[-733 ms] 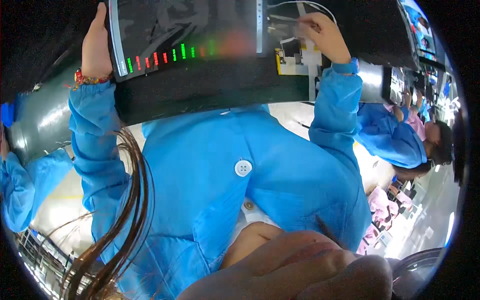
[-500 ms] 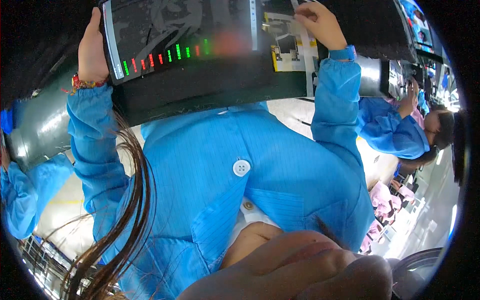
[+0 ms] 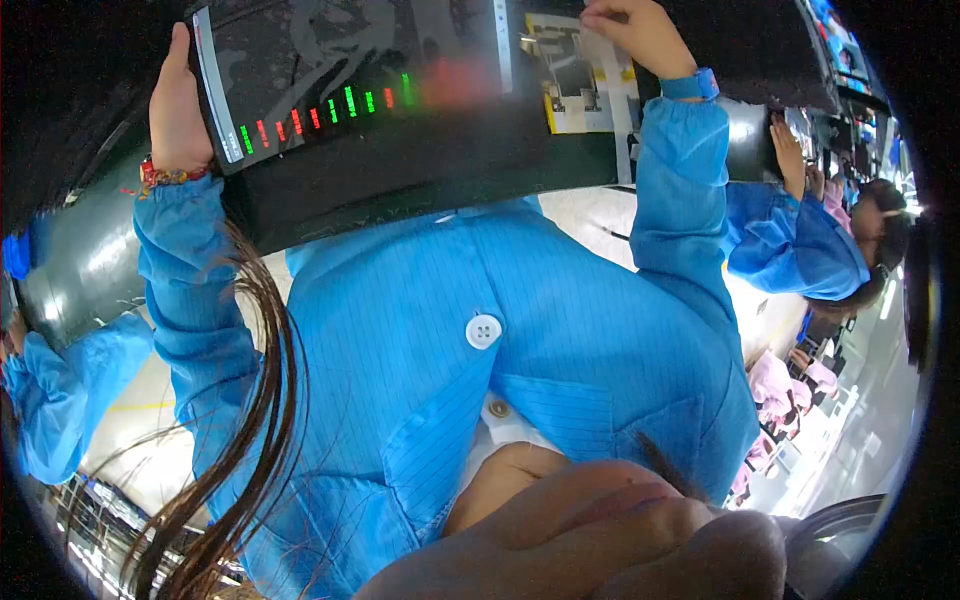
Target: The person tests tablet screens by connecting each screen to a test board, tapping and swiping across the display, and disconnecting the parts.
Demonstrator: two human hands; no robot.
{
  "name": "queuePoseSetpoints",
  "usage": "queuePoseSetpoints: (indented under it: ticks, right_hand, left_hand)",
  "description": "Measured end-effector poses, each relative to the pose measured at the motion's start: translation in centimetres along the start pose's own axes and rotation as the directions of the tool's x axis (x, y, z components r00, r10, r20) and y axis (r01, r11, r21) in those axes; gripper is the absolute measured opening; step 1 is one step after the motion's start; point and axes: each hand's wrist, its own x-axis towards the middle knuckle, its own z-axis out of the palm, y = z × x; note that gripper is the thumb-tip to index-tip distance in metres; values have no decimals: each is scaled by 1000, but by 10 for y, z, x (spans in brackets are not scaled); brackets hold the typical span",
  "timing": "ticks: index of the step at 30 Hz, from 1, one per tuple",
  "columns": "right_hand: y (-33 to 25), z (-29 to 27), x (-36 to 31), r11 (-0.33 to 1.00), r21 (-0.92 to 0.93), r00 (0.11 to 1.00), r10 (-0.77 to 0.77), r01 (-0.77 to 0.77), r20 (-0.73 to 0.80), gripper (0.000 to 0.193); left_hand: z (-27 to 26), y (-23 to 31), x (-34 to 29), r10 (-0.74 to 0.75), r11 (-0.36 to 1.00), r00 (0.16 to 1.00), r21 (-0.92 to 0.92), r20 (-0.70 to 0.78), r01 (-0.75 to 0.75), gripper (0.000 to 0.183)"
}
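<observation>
Dark panel [image 3: 400,110] gripped: left hand [image 3: 175,105] clasps edge, right hand [image 3: 640,35] pinches leaflet [image 3: 580,80].

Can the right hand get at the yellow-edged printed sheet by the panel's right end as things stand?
Probably yes. The right hand already rests on the top edge of the yellow-edged printed sheet, with nothing between them. The left hand grips the far left edge of the dark panel.

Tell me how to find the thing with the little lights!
Look at the top, where the person's left hand and right hand grip a big dark flat panel. It alone has a row of small green and red bars glowing across it.
</observation>
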Motion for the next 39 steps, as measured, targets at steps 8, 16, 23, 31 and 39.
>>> queuePoseSetpoints:
  ticks: [8,16,23,31,39]
  right_hand:
    - [-59,11,-31,984,150,989,114,-100,-90,23]
    - [-64,60,-57,960,280,987,69,-27,-142,57]
    - [-64,66,-53,944,314,964,-19,105,-266,45]
    - [-61,64,-50,988,138,910,113,-63,-399,42]
    - [-56,76,-41,992,-127,905,-65,12,-420,54]
  left_hand:
    - [16,-3,-3,30,999,994,18,-105,-28,42]
    - [12,-2,2,-14,1000,997,18,-82,15,42]
    - [6,-3,3,-27,1000,996,-4,-85,27,42]
    - [11,-2,-2,-3,1000,996,-24,-87,1,42]
    - [28,0,-10,171,985,979,13,-109,-171,41]
